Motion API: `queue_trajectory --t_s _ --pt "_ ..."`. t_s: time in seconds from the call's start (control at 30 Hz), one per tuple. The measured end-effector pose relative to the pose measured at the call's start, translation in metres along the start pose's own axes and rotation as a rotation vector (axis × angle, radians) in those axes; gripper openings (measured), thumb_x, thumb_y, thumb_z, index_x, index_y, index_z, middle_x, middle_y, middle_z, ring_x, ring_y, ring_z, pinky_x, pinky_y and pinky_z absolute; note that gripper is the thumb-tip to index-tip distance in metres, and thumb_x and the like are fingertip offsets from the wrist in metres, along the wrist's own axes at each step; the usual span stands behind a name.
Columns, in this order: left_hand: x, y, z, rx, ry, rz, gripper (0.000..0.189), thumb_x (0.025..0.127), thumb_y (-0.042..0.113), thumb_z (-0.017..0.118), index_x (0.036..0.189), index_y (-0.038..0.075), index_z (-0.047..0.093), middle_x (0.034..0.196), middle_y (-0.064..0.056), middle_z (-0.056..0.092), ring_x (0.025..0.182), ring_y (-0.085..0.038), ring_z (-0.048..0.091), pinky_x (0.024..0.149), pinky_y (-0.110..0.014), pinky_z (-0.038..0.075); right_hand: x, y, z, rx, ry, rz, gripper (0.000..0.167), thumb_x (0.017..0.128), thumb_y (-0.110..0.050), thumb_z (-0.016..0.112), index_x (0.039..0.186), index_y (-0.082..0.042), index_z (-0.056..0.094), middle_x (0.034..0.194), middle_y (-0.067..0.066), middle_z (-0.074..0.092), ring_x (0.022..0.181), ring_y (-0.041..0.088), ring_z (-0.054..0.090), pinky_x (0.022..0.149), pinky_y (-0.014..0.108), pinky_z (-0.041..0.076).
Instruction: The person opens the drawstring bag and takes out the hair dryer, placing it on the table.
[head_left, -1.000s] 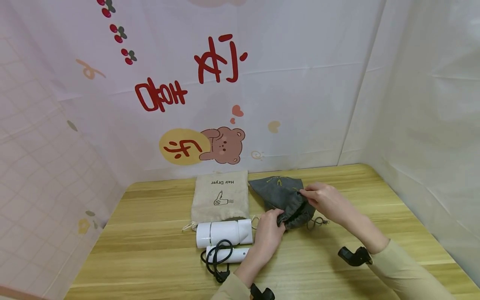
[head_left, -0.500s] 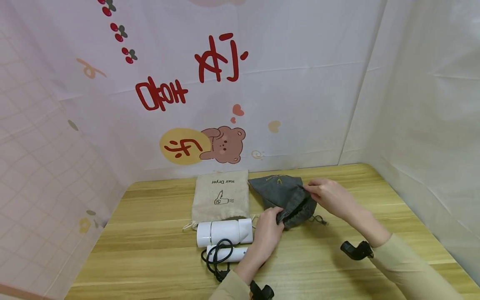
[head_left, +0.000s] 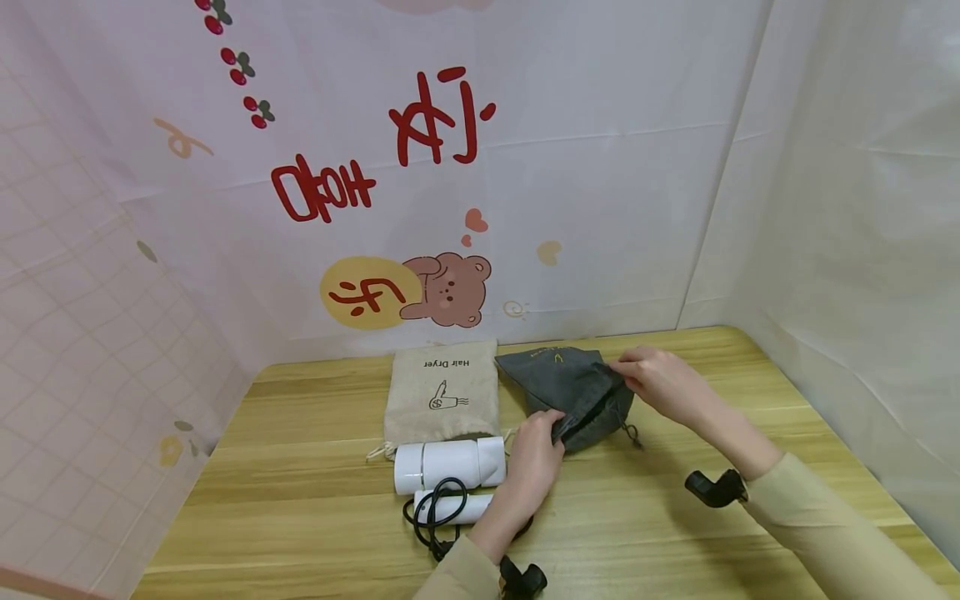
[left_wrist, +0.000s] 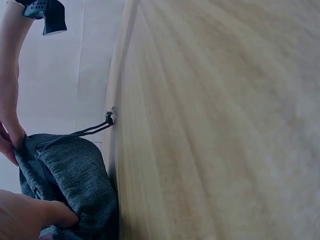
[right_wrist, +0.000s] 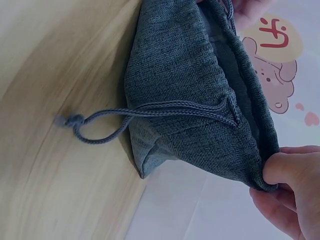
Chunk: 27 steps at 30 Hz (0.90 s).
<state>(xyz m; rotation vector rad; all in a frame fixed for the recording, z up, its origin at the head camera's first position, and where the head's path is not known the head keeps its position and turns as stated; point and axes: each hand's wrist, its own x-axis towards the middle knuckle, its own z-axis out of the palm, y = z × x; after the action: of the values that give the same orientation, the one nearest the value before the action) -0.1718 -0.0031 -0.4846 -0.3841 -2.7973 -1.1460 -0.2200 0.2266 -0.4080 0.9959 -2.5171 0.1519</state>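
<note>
A dark grey drawstring pouch [head_left: 577,396] with small yellow print stands tilted at the back right, its mouth spread toward the person. My left hand [head_left: 534,460] pinches the mouth's left edge between thumb and fingers. At the opposite edge, my right hand [head_left: 663,383] pinches the hem, thumb on one side and fingers on the other, as the right wrist view shows. From the pouch's side hangs a knotted drawcord [right_wrist: 165,112]. Beside my left hand lie a white hair dryer [head_left: 450,465] and its handle [head_left: 450,507], partly covered by my forearm.
A beige drawstring bag [head_left: 441,396] printed "Hair Dryer" lies flat behind the dryer. A coiled black power cord [head_left: 432,525] rests over the handle. The wooden table [head_left: 300,467] meets a patterned wall sheet [head_left: 600,208] at the back.
Both hands have lifted slightly and my right hand has shifted a little right and back. The pouch's bunched mouth has been drawn out straighter and wider.
</note>
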Motion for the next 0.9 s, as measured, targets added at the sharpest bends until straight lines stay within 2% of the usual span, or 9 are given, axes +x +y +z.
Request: queue_trajectory --t_s 0.27,0.47,0.63,0.9 --pt "0.0 -0.001 -0.002 0.002 -0.023 -0.012 0.035 0.093 -0.009 0.068 0.124 0.003 0.074 0.117 -0.016 0.077 0.106 -0.031 0.075 0.081 -0.034 0.063 0.001 0.005 -0.001 0.002 -0.021 0.05 0.024 0.084 0.007 0.079 0.108 0.004 0.08 0.099 0.018 0.079 0.082 0.032 0.077 0.067 0.039 0.063" --pt "0.0 -0.004 -0.004 0.001 -0.038 -0.018 0.032 0.094 -0.008 0.068 0.123 0.004 0.075 0.114 -0.016 0.078 0.103 -0.031 0.075 0.077 -0.033 0.063 0.002 0.008 -0.003 0.0 -0.006 0.041 0.025 0.084 0.008 0.078 0.109 0.005 0.079 0.101 0.02 0.079 0.079 0.031 0.077 0.065 0.038 0.063" --pt "0.001 -0.005 -0.006 0.009 -0.025 -0.024 0.034 0.094 -0.008 0.067 0.125 0.004 0.074 0.116 -0.016 0.078 0.104 -0.031 0.076 0.076 -0.032 0.062 0.004 0.01 -0.003 -0.02 -0.014 0.049 0.027 0.086 0.008 0.077 0.112 0.005 0.077 0.103 0.021 0.078 0.076 0.03 0.076 0.063 0.037 0.062" --pt "0.002 -0.006 -0.005 -0.007 0.005 -0.027 0.037 0.093 -0.009 0.065 0.126 0.004 0.073 0.12 -0.016 0.078 0.111 -0.032 0.075 0.085 -0.038 0.063 0.007 0.013 -0.005 -0.062 -0.02 0.063 0.028 0.086 0.007 0.078 0.113 0.006 0.076 0.106 0.022 0.077 0.081 0.034 0.077 0.066 0.041 0.063"
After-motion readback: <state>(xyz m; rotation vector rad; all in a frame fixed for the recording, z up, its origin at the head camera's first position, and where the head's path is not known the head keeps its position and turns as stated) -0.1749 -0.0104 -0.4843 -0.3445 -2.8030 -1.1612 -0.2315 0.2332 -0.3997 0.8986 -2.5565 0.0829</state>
